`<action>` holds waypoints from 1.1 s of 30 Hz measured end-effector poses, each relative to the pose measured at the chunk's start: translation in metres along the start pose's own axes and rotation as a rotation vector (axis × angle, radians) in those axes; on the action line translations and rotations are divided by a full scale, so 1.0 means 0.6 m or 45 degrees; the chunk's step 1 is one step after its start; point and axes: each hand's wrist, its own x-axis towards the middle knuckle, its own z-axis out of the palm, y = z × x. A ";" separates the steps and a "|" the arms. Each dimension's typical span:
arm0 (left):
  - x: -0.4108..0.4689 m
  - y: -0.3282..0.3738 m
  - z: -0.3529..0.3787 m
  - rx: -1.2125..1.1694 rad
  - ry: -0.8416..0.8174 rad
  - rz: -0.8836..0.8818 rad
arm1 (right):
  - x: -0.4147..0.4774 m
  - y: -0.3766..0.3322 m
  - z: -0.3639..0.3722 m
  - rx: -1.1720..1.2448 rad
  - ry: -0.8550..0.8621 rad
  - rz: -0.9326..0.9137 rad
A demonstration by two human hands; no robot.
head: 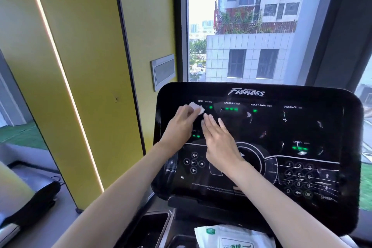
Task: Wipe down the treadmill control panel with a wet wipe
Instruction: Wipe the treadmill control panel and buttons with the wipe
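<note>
The black glossy treadmill control panel fills the right half of the view, with green readouts lit and a number keypad at lower right. My left hand presses a small white wet wipe against the panel's upper left, near the TIME readout. My right hand hovers flat just to the right of it, fingers extended and slightly apart, holding nothing. Its fingertips are close to the wipe.
A white and green pack of wet wipes lies on the console tray below the panel. A dark cup recess sits to its left. A yellow wall panel stands on the left, a window behind the treadmill.
</note>
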 end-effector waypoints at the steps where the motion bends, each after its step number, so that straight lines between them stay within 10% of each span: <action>1: -0.001 -0.005 0.000 -0.024 -0.010 0.011 | -0.001 0.002 -0.004 0.011 -0.020 -0.004; 5: 0.017 0.017 0.014 -0.149 0.343 -0.804 | -0.006 0.014 -0.019 0.139 -0.061 -0.079; 10: 0.021 0.036 0.019 -0.001 0.052 -0.181 | -0.025 0.030 -0.033 0.181 0.152 0.085; 15: 0.034 0.030 0.009 -0.043 0.176 -0.815 | -0.042 0.068 -0.036 0.051 0.171 0.236; 19: 0.027 0.050 0.005 0.001 -0.120 -0.014 | -0.044 0.081 -0.032 -0.039 0.083 0.201; 24: 0.041 0.061 0.011 -0.082 0.157 -0.713 | -0.046 0.087 -0.026 -0.034 0.092 0.181; 29: 0.037 0.067 0.023 -0.030 -0.094 -0.022 | -0.047 0.094 -0.028 -0.046 0.059 0.159; 33: 0.050 0.076 0.026 -0.087 0.194 -0.744 | -0.049 0.092 -0.026 -0.019 0.061 0.168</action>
